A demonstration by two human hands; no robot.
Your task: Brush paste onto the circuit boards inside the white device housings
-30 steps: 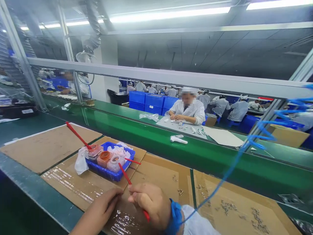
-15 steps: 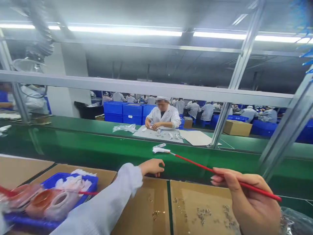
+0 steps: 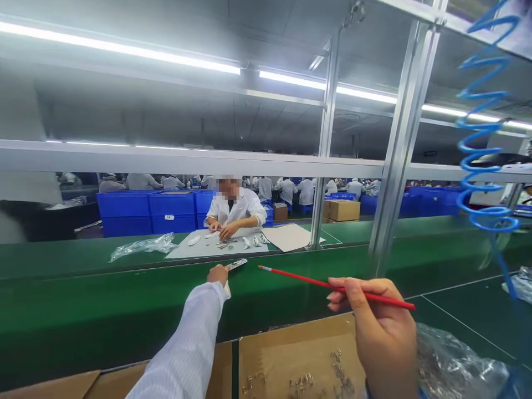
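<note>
My right hand (image 3: 374, 316) pinches a thin red brush (image 3: 303, 278), its bristle tip pointing left over the green belt (image 3: 282, 293). Reaching out over the same belt, my left hand (image 3: 218, 274) has its fingers closed around a white part (image 3: 227, 289), most of which the hand and sleeve hide. A flat, pale piece with dark markings (image 3: 238, 264) sticks out just right of those fingers; whether they grip it too is unclear. The brush tip is apart from both pieces.
Small metal pieces (image 3: 302, 382) lie on brown cardboard (image 3: 286, 346) in front. Clear plastic (image 3: 457, 360) is at right, below a blue coiled hose (image 3: 484, 144). Across the belt, a person in white (image 3: 236, 208) handles parts on a grey sheet (image 3: 199, 248). Metal posts (image 3: 399, 133) stand at right.
The view has swung right. My left hand has reached farther out and closed on the white part, which lay on the belt at the brush tip. The brush tip is now apart from it.
</note>
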